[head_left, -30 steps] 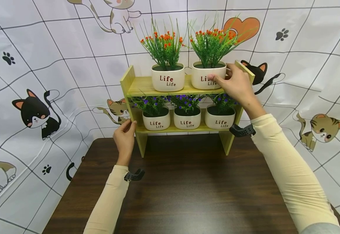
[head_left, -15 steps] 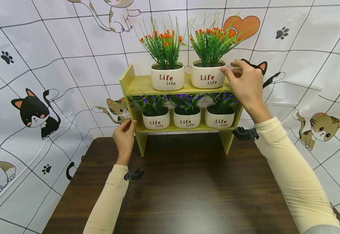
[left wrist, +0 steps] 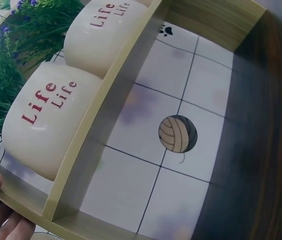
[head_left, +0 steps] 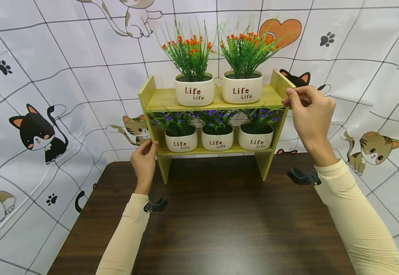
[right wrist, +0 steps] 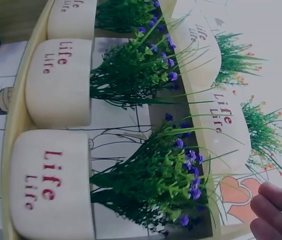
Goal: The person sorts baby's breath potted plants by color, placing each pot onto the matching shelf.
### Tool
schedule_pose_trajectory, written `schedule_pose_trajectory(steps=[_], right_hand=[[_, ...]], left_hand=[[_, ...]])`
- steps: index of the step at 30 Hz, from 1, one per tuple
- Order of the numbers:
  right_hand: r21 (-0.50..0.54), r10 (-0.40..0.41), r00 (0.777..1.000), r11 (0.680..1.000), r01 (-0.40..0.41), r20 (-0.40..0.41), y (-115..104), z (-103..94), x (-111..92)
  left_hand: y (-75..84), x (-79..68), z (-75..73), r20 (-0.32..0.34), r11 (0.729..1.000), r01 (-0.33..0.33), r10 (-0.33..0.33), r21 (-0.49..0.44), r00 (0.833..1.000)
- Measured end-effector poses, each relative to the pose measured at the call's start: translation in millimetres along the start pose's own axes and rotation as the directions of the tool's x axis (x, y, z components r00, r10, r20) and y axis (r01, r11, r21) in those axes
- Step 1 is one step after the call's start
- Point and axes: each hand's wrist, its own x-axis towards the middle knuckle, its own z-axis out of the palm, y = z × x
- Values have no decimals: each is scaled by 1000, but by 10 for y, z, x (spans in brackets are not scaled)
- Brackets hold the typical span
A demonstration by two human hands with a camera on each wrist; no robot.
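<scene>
A two-tier wooden shelf (head_left: 216,152) stands on the table against the wall. My left hand (head_left: 144,162) grips its left side panel at the lower tier; in the left wrist view the fingers (left wrist: 0,220) lie at the panel's edge. My right hand (head_left: 310,114) pinches the front edge of the right side panel near the top tier. On the top tier sit two white pots of orange flowers, a left pot (head_left: 194,91) and a right pot (head_left: 242,89). White pots (head_left: 217,139) of purple flowers line the lower tier, all upright and marked "Life".
A dark wood table (head_left: 220,217) extends in front of the shelf. Behind it hangs a white wall covering (head_left: 92,76) with grid lines and cartoon cats. Black wrist devices (head_left: 155,205) sit on both wrists.
My right hand has let go of the right orange-flower pot and moved right to the shelf's side panel. My left hand stays on the left panel.
</scene>
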Motion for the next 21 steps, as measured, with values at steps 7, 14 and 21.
schedule_pose_trajectory(steps=[7, 14, 21], right_hand=[[41, 30, 999, 999, -29, -15, 157, -147, -275], [22, 47, 998, 999, -48, 50, 362, -236, -664], [-3, 94, 988, 996, -94, 123, 579, -268, -1110]], left_hand=[[-5, 15, -18, 17, 1000, 21, -21, -18, 1000], [-21, -15, -65, 46, 999, 31, -30, -17, 998], [-53, -140, -146, -4, 993, -14, 14, 117, 1000]])
